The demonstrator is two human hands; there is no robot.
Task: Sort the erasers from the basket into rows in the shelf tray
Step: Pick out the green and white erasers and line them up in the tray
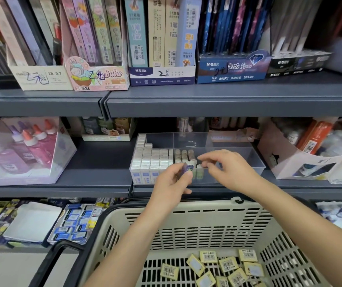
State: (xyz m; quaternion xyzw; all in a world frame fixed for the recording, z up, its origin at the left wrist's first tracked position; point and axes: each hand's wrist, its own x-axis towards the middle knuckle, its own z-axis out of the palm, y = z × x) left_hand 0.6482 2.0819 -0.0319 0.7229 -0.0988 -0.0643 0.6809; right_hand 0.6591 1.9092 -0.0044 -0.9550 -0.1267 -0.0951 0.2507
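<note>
The light is bright and even, and it comes from above. Dark shade sits under the shelf (207,104). The clear tray (248,154) shines a little. Straight lines bend near the edges. The top right corner is smeared. The left hand (170,183) and the right hand (234,170) look a bit fuzzy.

Clear glossy plastic tray (248,160), matt slotted plastic basket (207,222), grey metal shelf (95,179).

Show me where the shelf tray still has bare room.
Bare: right part of the clear tray, between the beige erasers and its right wall, and the back behind them. Crowded: white erasers pack the left; left hand and right hand fill the front middle.
</note>
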